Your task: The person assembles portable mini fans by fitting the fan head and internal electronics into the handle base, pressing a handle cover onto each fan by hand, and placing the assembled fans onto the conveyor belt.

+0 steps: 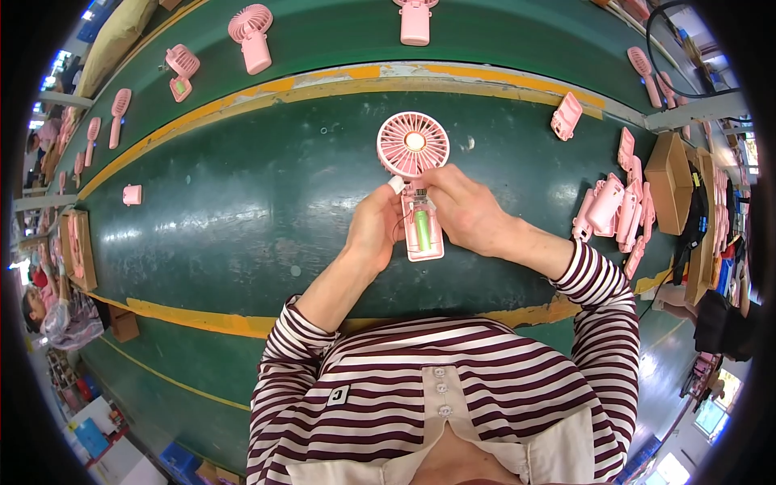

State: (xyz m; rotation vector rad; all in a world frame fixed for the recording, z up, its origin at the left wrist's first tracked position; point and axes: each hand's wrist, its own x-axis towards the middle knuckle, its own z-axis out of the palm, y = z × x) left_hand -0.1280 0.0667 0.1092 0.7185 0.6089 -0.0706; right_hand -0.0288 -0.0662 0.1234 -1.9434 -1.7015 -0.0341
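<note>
A pink handheld fan (pixel 391 156) lies on the green table in front of me, its round grille away from me. The handle is uncovered and shows a green battery (pixel 422 232), thin wires and a small circuit board (pixel 419 194). My left hand (pixel 377 222) closes on the handle's left side near the neck; something white covers one fingertip. From the right, my right hand (pixel 466 208) has its fingers pinched together at the neck, over the board. Whether a small part is between those fingers is hidden.
Pink handle shells (pixel 606 206) are heaped at the right beside a cardboard box (pixel 669 182). Another shell (pixel 567 116) lies farther back, and a small pink piece (pixel 132 195) at the left. Beyond the yellow edge, a green belt (pixel 339 44) carries several fans. A person (pixel 69 311) sits far left.
</note>
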